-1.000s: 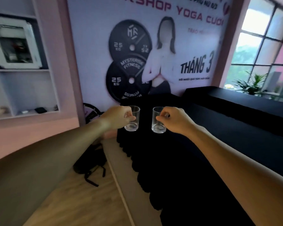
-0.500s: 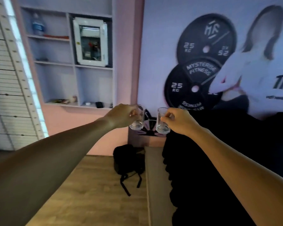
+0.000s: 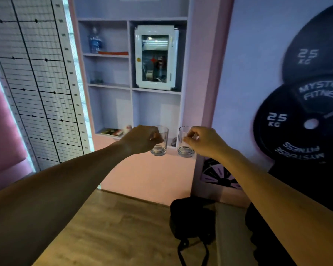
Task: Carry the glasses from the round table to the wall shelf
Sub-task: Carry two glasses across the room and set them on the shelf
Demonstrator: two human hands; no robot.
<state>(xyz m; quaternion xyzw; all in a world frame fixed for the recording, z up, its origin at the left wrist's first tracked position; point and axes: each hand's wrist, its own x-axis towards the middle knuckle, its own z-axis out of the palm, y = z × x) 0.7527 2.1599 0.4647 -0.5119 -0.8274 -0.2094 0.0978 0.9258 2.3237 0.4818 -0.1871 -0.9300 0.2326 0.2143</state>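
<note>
Wall shelf [image 3: 132, 89] dead ahead, pale compartments, white cabinet [image 3: 155, 57] in its upper right bay. Black bag [image 3: 192, 217] on floor below shelf. Left hand [image 3: 140, 139] and right hand [image 3: 206, 141] raised before shelf's bottom row; each grip pinches one upright tumbler: left glass [image 3: 161, 144], right glass [image 3: 184, 144], side by side, apart.
</note>
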